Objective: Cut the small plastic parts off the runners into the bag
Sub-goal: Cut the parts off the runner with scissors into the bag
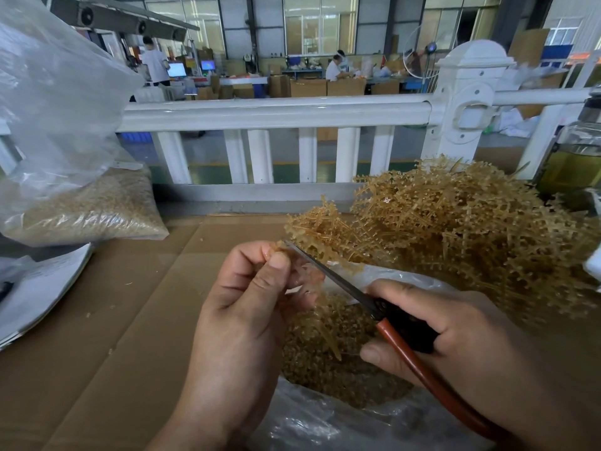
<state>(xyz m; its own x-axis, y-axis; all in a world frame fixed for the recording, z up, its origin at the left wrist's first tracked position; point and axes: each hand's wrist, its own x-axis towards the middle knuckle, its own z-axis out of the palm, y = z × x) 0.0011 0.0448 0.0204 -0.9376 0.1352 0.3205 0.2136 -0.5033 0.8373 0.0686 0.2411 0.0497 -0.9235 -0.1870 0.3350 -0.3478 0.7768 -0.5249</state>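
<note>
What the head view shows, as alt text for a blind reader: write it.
A person's left hand pinches a plastic runner while the right hand holds red-handled scissors against it, above an open clear bag of cut parts. A heap of uncut runners lies behind on cardboard.

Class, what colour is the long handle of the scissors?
The scissors' handle is reddish-brown, clearest in the head view.

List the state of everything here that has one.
Runner, pinched, parts still attached.
Scissors, blades look closed, tip at the runner.
Near bag, open, partly filled with cut parts.
Runner pile, uncut, heaped behind the near bag.
Far bag, partly filled.
Jar, holds yellowish liquid.
Left-hand grip, pinching the runner.
Right-hand grip, wrapped round the scissors' handles.
</note>
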